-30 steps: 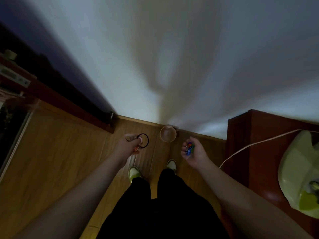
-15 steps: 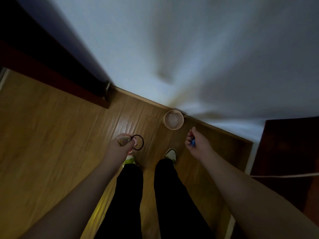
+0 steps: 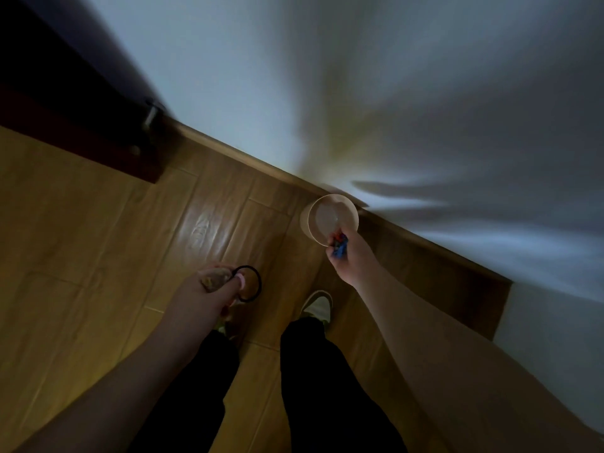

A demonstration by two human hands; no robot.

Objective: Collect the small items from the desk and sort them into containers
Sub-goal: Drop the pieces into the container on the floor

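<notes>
Currently, the head view shows one round container [image 3: 329,220] standing on the wooden floor [image 3: 98,240] against the wall [image 3: 392,76]. One right hand [image 3: 347,253] reaches toward its near rim, fingers curled around a cluster of small coloured items [image 3: 339,246]; their number cannot be told. One left hand [image 3: 215,286] stays well apart from the container, pinching one black hair tie [image 3: 250,284] and a speckled small object [image 3: 213,280]. Risk: release at the rim, not above the opening, would likely scatter items on the floor. Blur and dim light may cause misjudged aim. Two shoes are partly visible.
</notes>
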